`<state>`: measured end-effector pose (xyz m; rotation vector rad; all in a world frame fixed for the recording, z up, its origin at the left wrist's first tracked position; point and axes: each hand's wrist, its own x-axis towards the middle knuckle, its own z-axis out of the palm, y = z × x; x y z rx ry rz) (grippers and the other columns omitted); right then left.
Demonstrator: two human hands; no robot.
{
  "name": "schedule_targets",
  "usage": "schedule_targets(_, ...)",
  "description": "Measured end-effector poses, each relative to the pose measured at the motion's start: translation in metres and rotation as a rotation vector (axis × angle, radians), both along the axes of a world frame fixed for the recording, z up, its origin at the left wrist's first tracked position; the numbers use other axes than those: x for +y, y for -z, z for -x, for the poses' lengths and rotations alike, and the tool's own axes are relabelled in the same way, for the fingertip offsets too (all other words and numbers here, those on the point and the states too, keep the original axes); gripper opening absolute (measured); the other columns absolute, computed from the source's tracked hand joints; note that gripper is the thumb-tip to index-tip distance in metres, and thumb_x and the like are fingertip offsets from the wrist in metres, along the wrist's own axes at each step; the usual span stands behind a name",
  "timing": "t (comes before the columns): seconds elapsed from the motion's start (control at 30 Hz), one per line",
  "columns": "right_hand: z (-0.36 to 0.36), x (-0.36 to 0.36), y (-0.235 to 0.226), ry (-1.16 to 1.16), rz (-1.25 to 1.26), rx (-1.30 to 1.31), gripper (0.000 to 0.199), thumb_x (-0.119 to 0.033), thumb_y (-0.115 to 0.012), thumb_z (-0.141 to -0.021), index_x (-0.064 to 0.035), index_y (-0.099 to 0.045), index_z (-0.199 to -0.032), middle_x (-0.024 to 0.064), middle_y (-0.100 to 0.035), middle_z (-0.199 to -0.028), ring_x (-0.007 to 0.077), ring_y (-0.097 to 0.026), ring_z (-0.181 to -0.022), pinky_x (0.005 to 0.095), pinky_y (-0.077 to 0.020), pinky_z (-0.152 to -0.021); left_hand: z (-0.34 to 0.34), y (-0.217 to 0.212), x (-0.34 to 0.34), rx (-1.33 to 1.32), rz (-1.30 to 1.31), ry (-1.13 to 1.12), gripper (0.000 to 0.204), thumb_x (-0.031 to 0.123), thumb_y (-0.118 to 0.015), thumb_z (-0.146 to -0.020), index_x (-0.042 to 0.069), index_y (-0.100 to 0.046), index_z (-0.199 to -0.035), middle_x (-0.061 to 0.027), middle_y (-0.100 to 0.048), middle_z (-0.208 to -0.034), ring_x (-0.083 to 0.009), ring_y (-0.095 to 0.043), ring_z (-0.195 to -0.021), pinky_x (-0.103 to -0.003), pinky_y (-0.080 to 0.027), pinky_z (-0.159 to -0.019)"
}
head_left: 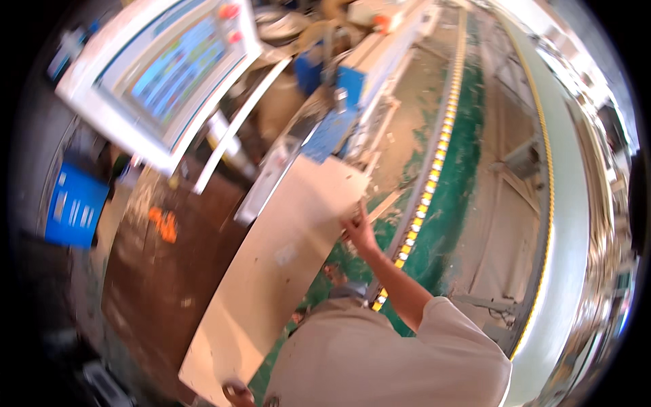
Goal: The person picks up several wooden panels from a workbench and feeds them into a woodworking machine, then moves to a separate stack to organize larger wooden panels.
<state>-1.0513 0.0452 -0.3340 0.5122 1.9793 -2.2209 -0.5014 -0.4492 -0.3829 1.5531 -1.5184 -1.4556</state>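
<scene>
A long, light wooden board point(278, 237) with several small dark holes slants across the middle of the view. Its far end meets the blue plate of a machine point(333, 132). At the board's right edge, close to that far end, my right hand point(358, 229) is closed on the edge, with part of its fingers hidden. Down at the near end, my left hand point(237, 392) grips the board's edge; the lower rim of the picture cuts most of it off.
A white control console with a lit screen point(178, 71) stands at upper left. Below it are a brown surface point(163, 271) with an orange thing point(163, 225) and a blue box point(76, 205). To the right run a yellow-and-white striped rail point(428, 186) and a pale conveyor belt point(566, 224).
</scene>
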Motion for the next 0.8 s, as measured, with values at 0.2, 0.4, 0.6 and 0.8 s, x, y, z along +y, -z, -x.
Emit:
schedule_targets(0.2,0.002,0.001,-0.007,-0.114,-0.037,-0.025,0.092,-0.018,-0.065,-0.098,-0.0171,0.002,-0.161,0.0083,-0.066,-0.085,0.0101,-0.057,-0.059,0.0265,-0.0491,-0.052,0.017,-0.024,-0.001,0.261,-0.631,-0.711,0.039,0.044,-0.078,-0.075,0.016,-0.069,-0.1,-0.0049,-0.069,-0.105,-0.0209,-0.066,-0.091,-0.033,-0.052,-0.073)
schedule_targets(0.4,0.01,0.007,-0.019,-0.198,0.064,-0.07,0.092,-0.019,-0.059,-0.102,-0.0197,0.013,-0.159,0.007,-0.062,-0.076,0.0112,-0.055,-0.058,0.0274,-0.0489,-0.051,0.026,-0.041,0.012,0.264,-0.616,-0.768,0.053,0.048,-0.075,-0.081,0.013,-0.064,-0.119,-0.0072,-0.067,-0.117,-0.0256,-0.066,-0.103,-0.037,-0.055,-0.077)
schedule_targets(0.6,0.028,0.023,-0.022,-0.191,0.045,-0.131,0.093,-0.019,-0.059,-0.102,-0.0238,0.013,-0.159,0.009,-0.061,-0.072,0.014,-0.058,-0.057,0.0303,-0.0508,-0.05,0.05,-0.052,0.028,0.301,-0.708,-0.766,0.048,0.045,-0.071,-0.085,0.01,-0.065,-0.118,-0.0079,-0.069,-0.118,-0.0266,-0.067,-0.108,-0.041,-0.058,-0.086)
schedule_targets(0.8,0.08,0.059,-0.019,-0.175,0.012,-0.148,0.092,-0.019,-0.061,-0.101,-0.0227,0.009,-0.16,0.0092,-0.062,-0.072,0.0153,-0.059,-0.056,0.0315,-0.0518,-0.05,0.103,-0.067,0.064,0.326,-0.844,-0.735,0.046,0.039,-0.07,-0.084,0.009,-0.064,-0.118,-0.0091,-0.067,-0.118,-0.0274,-0.066,-0.108,-0.045,-0.057,-0.087)
